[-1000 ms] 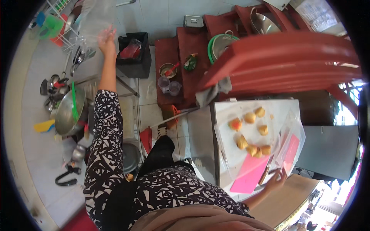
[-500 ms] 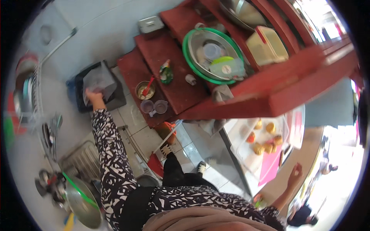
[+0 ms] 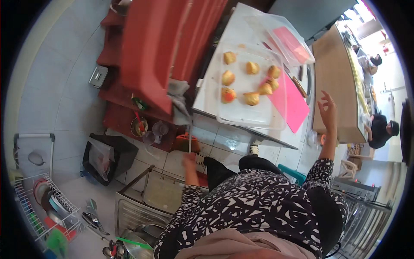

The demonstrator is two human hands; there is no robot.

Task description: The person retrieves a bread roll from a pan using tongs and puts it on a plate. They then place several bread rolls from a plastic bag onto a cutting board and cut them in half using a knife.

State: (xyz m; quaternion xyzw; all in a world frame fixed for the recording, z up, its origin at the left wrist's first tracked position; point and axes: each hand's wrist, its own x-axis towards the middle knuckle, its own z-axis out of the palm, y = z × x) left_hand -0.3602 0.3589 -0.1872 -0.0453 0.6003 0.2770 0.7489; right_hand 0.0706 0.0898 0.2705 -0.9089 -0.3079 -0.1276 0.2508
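My right hand point(image 3: 328, 108) is raised in front of the wooden counter, its fingers apart and nothing in it. Low over the floor is my left hand point(image 3: 189, 160), smeared by motion; whether it holds anything does not show. Beside it are a thin grey handle point(image 3: 190, 137) and an orange object point(image 3: 185, 142). Between my hands and farther off, a white-topped table point(image 3: 208, 97) bears a clear shallow plastic tray point(image 3: 237, 118). Several golden-brown round pastries point(image 3: 252, 99) sit in the tray, one with a red spot. A pink sheet point(image 3: 297, 105) lies by the tray, next to a wooden-handled knife point(image 3: 299, 86).
A red stepped rack point(image 3: 146, 64) rises at left, with a bowl point(image 3: 139, 127) and red spatula on a lower step. Below stand a black bin point(image 3: 123, 157) lined with plastic and a white dish rack point(image 3: 28, 185). A person in black point(image 3: 381, 134) is at far right.
My left hand has come away from the bin toward my body. My view has turned right, bringing the pastry table to the middle. My right hand is farther forward, with its fingers spread.
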